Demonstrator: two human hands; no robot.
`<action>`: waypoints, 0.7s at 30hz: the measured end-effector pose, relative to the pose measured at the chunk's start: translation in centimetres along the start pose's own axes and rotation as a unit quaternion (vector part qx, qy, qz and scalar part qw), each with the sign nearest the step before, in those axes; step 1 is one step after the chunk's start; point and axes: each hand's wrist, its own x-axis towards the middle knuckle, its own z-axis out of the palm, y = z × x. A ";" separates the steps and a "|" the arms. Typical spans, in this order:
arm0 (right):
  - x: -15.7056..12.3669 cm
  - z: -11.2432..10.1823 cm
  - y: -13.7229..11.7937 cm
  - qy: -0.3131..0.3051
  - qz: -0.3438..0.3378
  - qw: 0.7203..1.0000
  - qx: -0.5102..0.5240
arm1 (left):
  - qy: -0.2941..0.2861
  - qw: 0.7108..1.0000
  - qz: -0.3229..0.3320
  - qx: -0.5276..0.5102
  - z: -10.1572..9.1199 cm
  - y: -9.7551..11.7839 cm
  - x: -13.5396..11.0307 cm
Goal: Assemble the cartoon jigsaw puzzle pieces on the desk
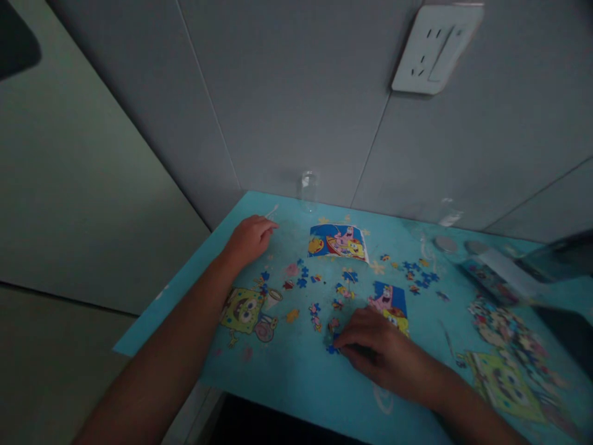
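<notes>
My left hand (250,238) rests on the light blue cartoon-printed table (287,371) near its far left corner, fingers curled loosely with nothing visible in them. My right hand (375,349) lies near the front edge, fingers bent down and pinched on a small blue puzzle piece (332,349). Loose puzzle pieces (319,290) are scattered between the hands. A partly joined puzzle section (391,303) lies just beyond my right hand. A picture card (337,241) of cartoon figures lies further back.
A clear glass (309,188) stands at the wall behind the card. A second heap of puzzle pieces (504,334) and a dark, blurred object (560,253) lie at the right. A wall socket (433,49) hangs above. The table's front edge runs below my right hand.
</notes>
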 end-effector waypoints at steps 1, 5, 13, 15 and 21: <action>0.0 0.1 0.0 0.000 0.001 1.000 0.000 | -0.002 1.000 0.003 -0.001 0.0 0.0 0.0; 0.0 0.3 -0.1 -0.002 0.006 1.000 -0.004 | -0.004 1.000 0.014 -0.004 0.1 -0.3 -0.1; -0.2 0.7 0.2 -0.006 -0.017 1.000 -0.024 | -0.042 0.999 0.007 0.015 0.4 -0.8 -0.4; -0.2 0.7 0.2 -0.012 -0.025 0.999 -0.025 | -0.047 0.999 0.004 0.016 0.3 -0.8 -0.5; -0.1 1.0 0.3 -0.018 -0.046 0.997 -0.061 | -0.050 0.999 0.001 0.012 0.3 -0.8 -0.6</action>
